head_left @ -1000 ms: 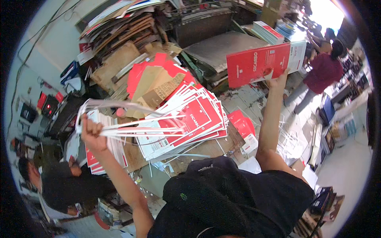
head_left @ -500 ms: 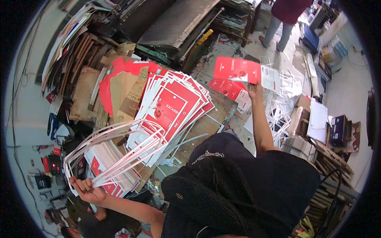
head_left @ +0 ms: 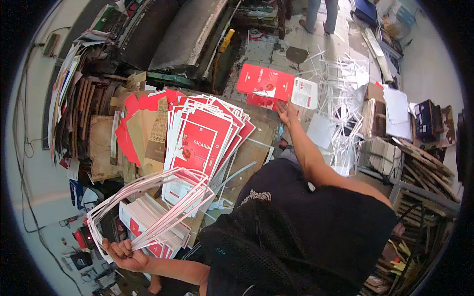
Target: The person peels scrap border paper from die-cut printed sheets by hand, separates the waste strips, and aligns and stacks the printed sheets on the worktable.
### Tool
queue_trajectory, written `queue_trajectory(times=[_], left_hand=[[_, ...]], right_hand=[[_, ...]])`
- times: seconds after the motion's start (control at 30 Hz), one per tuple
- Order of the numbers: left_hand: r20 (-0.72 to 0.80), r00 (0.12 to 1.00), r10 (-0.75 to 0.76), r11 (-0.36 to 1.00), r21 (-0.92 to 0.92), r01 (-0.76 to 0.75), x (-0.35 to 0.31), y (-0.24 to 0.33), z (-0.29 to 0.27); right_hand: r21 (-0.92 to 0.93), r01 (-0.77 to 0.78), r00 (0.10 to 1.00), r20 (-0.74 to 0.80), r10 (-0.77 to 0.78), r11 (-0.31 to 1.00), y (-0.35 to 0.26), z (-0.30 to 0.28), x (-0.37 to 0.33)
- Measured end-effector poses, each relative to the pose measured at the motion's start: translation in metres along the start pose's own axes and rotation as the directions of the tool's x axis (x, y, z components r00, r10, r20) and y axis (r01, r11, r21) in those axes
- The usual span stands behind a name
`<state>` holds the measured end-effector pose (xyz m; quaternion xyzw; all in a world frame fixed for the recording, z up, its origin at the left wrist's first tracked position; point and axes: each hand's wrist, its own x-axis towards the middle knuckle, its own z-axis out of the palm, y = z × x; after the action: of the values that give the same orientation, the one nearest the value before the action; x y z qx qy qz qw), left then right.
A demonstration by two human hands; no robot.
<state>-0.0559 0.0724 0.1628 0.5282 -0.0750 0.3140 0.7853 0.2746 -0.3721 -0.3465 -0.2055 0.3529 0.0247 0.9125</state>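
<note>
My left hand (head_left: 124, 255) is closed around a bundle of thin white paper frame offcuts (head_left: 148, 237), which loops up over the worktable. Beneath the bundle sits a row of cut printed cards (head_left: 148, 212) with white edges. A fanned stack of uncut red-and-white printed sheets (head_left: 205, 128) lies beyond it on the table. Out to the right, my right hand (head_left: 287, 111) grips the near edge of a flat red-and-white printed card blank (head_left: 269, 81). Another red printed blank (head_left: 261, 102) shows partly from under that one.
Tangled white offcuts (head_left: 340, 113) cover the floor at right. Torn red and brown paper (head_left: 148, 123) lies left of the sheet stack. A machine with dark plates (head_left: 180, 37) stands at the back. Another person's legs (head_left: 321, 15) are at the top.
My right hand has moved left with the card blank and lowered it over the other red one. My left hand still holds the offcuts. The view has shifted.
</note>
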Motion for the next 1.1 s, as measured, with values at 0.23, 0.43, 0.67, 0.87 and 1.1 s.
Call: queue_trajectory(times=[0.23,0.43,0.67,0.87,1.1], left_hand=[[0.156,0.930,-0.332,0.939,0.144,0.311,0.017,0.001,0.053],[0.139,0.543,-0.828,0.442,0.758,0.480,0.090,-0.063,0.198],[0.562,0.564,-0.605,0.609,0.783,-0.128,0.126,-0.117,0.323],[0.879,0.314,-0.359,0.714,0.475,-0.514,0.094,-0.206,0.412],[0.886,0.282,-0.368,0.739,0.463,-0.490,0.106,-0.281,0.394]], right_hand=[[-0.760,0.292,0.956,0.221,-0.193,0.580,0.008,0.046,-0.061],[0.031,0.964,0.015,0.985,-0.170,0.265,-0.076,0.283,-0.253],[0.231,0.966,-0.207,0.959,0.192,-0.114,-0.188,0.311,-0.368],[-0.256,0.957,0.241,0.963,-0.117,-0.136,-0.277,0.214,-0.346],[-0.885,0.345,0.833,0.443,-0.332,-0.313,-0.423,0.057,-0.250]])
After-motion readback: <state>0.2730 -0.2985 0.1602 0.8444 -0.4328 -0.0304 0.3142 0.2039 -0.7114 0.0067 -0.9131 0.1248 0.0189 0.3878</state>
